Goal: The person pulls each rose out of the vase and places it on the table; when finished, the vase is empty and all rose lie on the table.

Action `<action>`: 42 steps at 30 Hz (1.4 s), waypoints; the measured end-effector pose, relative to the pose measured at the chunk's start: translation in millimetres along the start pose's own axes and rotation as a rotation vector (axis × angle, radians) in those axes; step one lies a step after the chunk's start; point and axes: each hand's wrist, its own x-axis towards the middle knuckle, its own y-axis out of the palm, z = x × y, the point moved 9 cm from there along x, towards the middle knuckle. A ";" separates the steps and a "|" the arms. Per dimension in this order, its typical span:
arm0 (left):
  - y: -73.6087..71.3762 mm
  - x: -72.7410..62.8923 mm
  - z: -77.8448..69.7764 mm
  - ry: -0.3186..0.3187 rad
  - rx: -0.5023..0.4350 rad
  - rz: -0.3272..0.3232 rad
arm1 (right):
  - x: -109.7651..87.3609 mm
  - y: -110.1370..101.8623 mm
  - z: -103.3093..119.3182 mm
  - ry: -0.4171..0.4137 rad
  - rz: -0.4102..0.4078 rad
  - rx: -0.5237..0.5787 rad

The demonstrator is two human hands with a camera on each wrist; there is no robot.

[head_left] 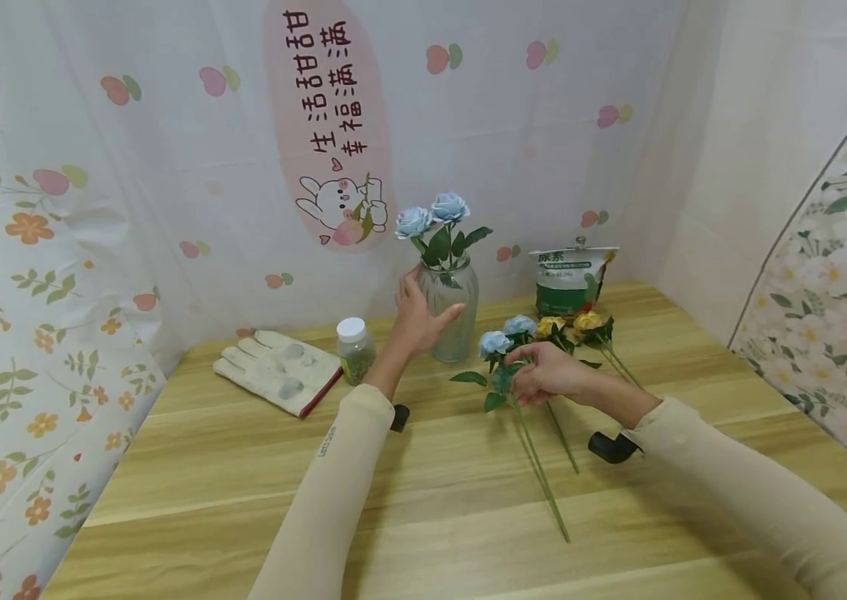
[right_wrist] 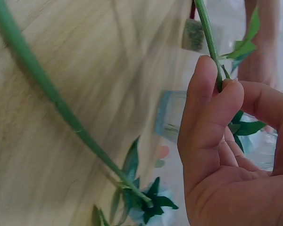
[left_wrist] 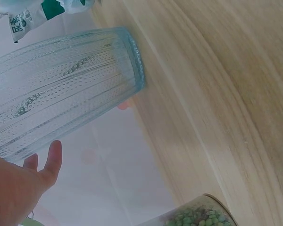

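A clear ribbed glass vase (head_left: 452, 321) stands upright with two light blue roses (head_left: 449, 207) in it. My left hand (head_left: 419, 321) is around its left side near the neck, thumb across the front. In the left wrist view, two fingertips (left_wrist: 54, 155) show beside the vase (left_wrist: 75, 75). My right hand (head_left: 547, 373) pinches the stem of a blue artificial rose (head_left: 494, 343) between thumb and fingers, just below its leaves. The right wrist view shows this green stem (right_wrist: 207, 33) at the fingertips. Another blue rose (head_left: 519, 325) lies just behind it.
Two yellow roses (head_left: 587, 321) lie to the right, before a green-and-white bag (head_left: 569, 282) with a clip on top. Left of the vase stand a white-capped jar (head_left: 354, 350) of green bits and a flat work glove (head_left: 277, 371). Patterned cloth hangs behind the wooden table (head_left: 453, 500).
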 end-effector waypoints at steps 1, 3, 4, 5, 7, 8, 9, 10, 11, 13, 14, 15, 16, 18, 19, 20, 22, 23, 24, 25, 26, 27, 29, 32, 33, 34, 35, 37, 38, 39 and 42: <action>-0.4 -0.1 -0.2 0.002 -0.003 -0.002 | 1.0 0.1 -1.3 0.006 0.000 0.000; -0.8 -0.1 -0.1 0.006 -0.007 -0.005 | 3.1 0.0 -4.4 0.024 -0.004 0.003; -0.9 -0.1 0.0 0.008 -0.007 -0.006 | 4.2 -0.1 -6.0 0.032 -0.008 0.008; -0.8 0.0 0.4 0.008 -0.006 -0.005 | 5.2 0.1 -7.6 0.039 -0.009 0.008; -0.4 0.0 1.3 0.005 -0.002 -0.003 | 7.3 0.8 -11.4 0.055 -0.012 0.013; -0.1 0.0 1.9 0.005 0.001 -0.002 | 8.5 1.0 -13.6 0.063 -0.015 0.015; 0.0 -0.1 2.2 0.005 0.001 -0.001 | 9.5 1.6 -15.1 0.068 -0.016 0.016; 0.0 -0.2 2.4 0.005 0.001 -0.002 | 10.6 2.2 -16.8 0.075 -0.017 0.020; 0.1 -0.3 2.6 0.004 0.000 -0.002 | 11.4 2.5 -18.4 0.082 -0.021 0.021; 0.1 -0.7 2.6 0.005 0.001 -0.001 | 13.0 3.1 -21.2 0.098 -0.029 0.022; 0.0 -0.8 2.4 0.004 0.000 -0.001 | 13.6 3.2 -22.4 0.107 -0.035 0.023; -0.1 -1.0 2.2 0.004 -0.002 -0.001 | 13.9 3.6 -23.0 0.114 -0.038 0.023; -0.2 -1.1 1.9 0.005 -0.002 -0.002 | 14.4 3.6 -23.8 0.121 -0.043 0.022; -0.4 -1.4 1.1 0.007 -0.001 -0.001 | 15.0 4.1 -24.0 0.126 -0.046 0.014; -0.5 -1.5 0.7 0.009 -0.001 -0.001 | 15.2 4.1 -24.1 0.130 -0.048 0.014; -0.6 -1.5 0.4 0.010 0.000 -0.001 | 15.4 4.1 -23.7 0.128 -0.047 0.012; -0.4 -1.7 0.3 0.010 0.001 0.000 | 16.1 3.8 -23.6 0.125 -0.048 0.005; -0.2 -1.7 0.4 0.009 0.002 0.001 | 16.0 3.8 -23.2 0.125 -0.047 0.002; -0.1 -1.7 0.5 0.010 0.002 0.001 | 16.5 3.3 -23.4 0.123 -0.046 -0.004; 0.2 -1.5 0.8 0.010 0.002 0.001 | 17.0 2.7 -23.7 0.123 -0.048 -0.009; 0.3 -1.5 0.9 0.011 0.003 0.000 | 17.3 2.0 -23.9 0.124 -0.049 -0.013; 0.6 -1.5 1.2 0.012 0.003 -0.001 | 17.7 1.4 -24.2 0.124 -0.050 -0.019; 1.0 -1.4 1.4 0.016 0.004 -0.003 | 18.3 0.6 -24.4 0.121 -0.050 -0.030; 1.2 -1.5 1.5 0.017 0.004 -0.003 | 19.7 -0.4 -25.2 0.116 -0.053 -0.033; 1.2 -1.5 1.6 0.016 0.004 -0.003 | 20.1 -0.5 -25.3 0.113 -0.053 -0.034; 1.1 -1.4 1.6 0.015 0.003 -0.004 | 20.6 -0.6 -25.2 0.110 -0.053 -0.035; 0.9 -1.3 1.5 0.015 0.002 -0.005 | 20.8 -0.7 -25.0 0.108 -0.051 -0.035; 0.6 -0.9 1.3 0.014 -0.001 -0.008 | 21.8 -0.8 -24.7 0.105 -0.048 -0.038; 0.4 -0.6 1.1 0.016 -0.002 -0.009 | 22.3 -1.0 -24.7 0.105 -0.047 -0.041; 0.4 -0.4 1.1 0.017 -0.003 -0.010 | 22.5 -1.1 -24.7 0.106 -0.045 -0.046; 0.8 0.0 0.9 0.021 -0.001 -0.009 | 23.4 -1.2 -25.1 0.111 -0.038 -0.059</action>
